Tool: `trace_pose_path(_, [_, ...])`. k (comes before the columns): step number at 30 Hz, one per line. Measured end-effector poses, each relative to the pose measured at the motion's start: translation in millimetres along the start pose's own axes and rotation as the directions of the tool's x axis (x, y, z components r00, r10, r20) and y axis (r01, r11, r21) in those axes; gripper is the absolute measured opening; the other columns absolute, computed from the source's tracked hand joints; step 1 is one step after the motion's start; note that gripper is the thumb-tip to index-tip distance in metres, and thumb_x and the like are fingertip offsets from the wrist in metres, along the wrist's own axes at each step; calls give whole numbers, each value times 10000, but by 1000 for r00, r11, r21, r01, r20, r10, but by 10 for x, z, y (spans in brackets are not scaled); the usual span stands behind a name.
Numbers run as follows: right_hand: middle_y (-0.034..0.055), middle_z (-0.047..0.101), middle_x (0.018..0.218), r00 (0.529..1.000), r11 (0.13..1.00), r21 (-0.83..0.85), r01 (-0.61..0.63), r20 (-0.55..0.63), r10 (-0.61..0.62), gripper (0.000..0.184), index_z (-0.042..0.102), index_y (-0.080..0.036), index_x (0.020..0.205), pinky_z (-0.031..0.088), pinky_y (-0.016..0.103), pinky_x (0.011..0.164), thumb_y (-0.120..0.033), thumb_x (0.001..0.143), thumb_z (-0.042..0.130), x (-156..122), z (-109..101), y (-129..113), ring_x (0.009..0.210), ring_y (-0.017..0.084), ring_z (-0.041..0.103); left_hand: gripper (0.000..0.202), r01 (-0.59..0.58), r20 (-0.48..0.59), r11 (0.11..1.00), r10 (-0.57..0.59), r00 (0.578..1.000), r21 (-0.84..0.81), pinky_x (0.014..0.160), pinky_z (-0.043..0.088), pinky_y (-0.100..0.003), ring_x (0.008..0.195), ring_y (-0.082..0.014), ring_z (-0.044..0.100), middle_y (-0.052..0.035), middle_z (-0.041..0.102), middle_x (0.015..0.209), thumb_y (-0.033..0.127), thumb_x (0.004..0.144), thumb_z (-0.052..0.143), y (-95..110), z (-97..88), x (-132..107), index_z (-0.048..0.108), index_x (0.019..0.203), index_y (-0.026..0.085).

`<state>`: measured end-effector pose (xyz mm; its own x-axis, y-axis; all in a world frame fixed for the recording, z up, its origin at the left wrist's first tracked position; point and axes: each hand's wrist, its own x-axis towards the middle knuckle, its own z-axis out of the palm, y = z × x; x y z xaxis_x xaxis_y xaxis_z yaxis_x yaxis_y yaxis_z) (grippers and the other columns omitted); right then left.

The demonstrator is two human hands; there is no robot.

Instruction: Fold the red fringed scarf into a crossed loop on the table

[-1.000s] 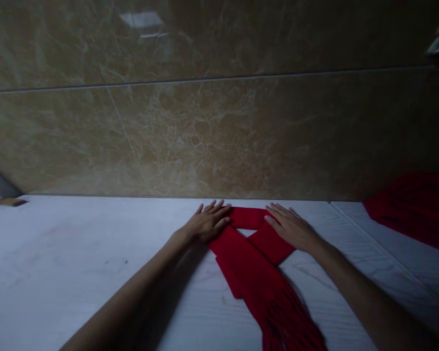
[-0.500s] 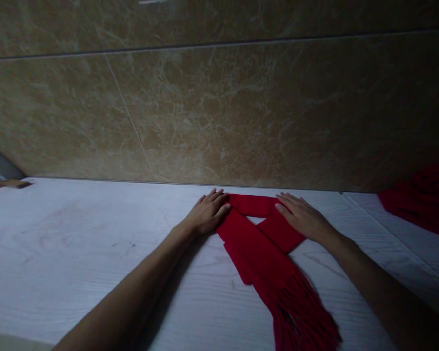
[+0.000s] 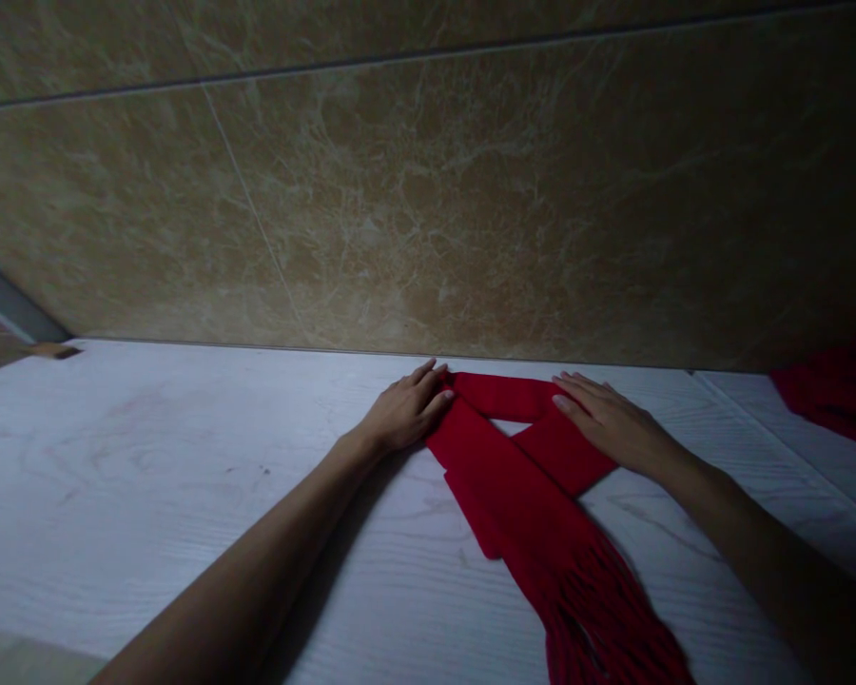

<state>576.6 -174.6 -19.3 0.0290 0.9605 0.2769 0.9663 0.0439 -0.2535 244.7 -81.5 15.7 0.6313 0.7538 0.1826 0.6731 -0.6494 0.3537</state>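
A red scarf (image 3: 514, 485) lies folded flat, its two ends crossing below a straight band so that a small white gap shows between them. The fringed end trails down toward the bottom of the view. My left hand (image 3: 408, 407) rests flat with fingers extended on the scarf's upper left corner. On the upper right corner lies my right hand (image 3: 610, 419), palm down, its fingers stretched out. Parts of both corners are hidden beneath the hands.
The white wood-grain tabletop (image 3: 149, 476) meets a brown marbled tile wall (image 3: 399, 209) at the back. Another heap of red cloth (image 3: 838, 390) lies at the far right. A small brown block (image 3: 55, 350) sits at the left back corner, beside a grey post (image 3: 14, 300).
The view has shifted and tilted slightly, so the scarf and right hand appear a little farther right. Both hands stay on the same corners of the scarf.
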Motion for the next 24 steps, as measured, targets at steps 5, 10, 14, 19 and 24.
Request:
trace_pose_path(5, [122, 510, 1573, 1000, 999, 38, -9, 22, 8, 636, 575, -174, 1469, 293, 517, 1266, -556, 1034, 312, -9, -51, -5, 1495, 279, 421, 648, 6, 12, 1000, -6, 1000, 24, 1242, 359, -438, 1505, -306, 445, -129, 342, 1702, 533, 1053, 325, 25, -1, 4, 398, 1595, 186])
trace_pose_path(10, [111, 542, 1546, 1000, 996, 87, -7, 8, 6, 605, 596, -198, 1445, 314, 509, 1262, -556, 1028, 344, -9, -77, 8, 1475, 284, 451, 608, -19, 2, 999, 19, 1000, 34, 1237, 365, -437, 1505, -290, 445, -116, 395, 1678, 524, 1059, 312, 40, 6, 11, 446, 1562, 210])
trace_pose_path(14, [100, 546, 1544, 1000, 994, 106, -11, -5, 11, 593, 598, -211, 1440, 317, 506, 1263, -553, 1024, 350, -13, -67, 26, 1474, 278, 453, 603, -23, 3, 999, 23, 1000, 36, 1241, 358, -432, 1511, -283, 437, -111, 416, 1667, 518, 1058, 310, 43, 14, 14, 464, 1549, 205])
trace_pose_path(19, [90, 538, 1552, 1000, 993, 114, -21, -5, 22, 610, 602, -212, 1445, 306, 498, 1270, -576, 1024, 350, -19, -59, 30, 1479, 277, 446, 592, -32, -1, 999, 32, 999, 38, 1244, 357, -430, 1511, -282, 438, -98, 444, 1652, 516, 1058, 304, 50, 22, 18, 491, 1531, 215])
trace_pose_path(24, [84, 541, 1550, 1000, 994, 109, -18, 13, 17, 596, 598, -219, 1452, 305, 498, 1271, -564, 1028, 360, -18, -73, 24, 1483, 270, 440, 602, -30, 4, 998, 30, 1000, 50, 1251, 352, -445, 1513, -292, 435, -123, 441, 1650, 502, 1061, 297, 58, 17, 18, 477, 1542, 188])
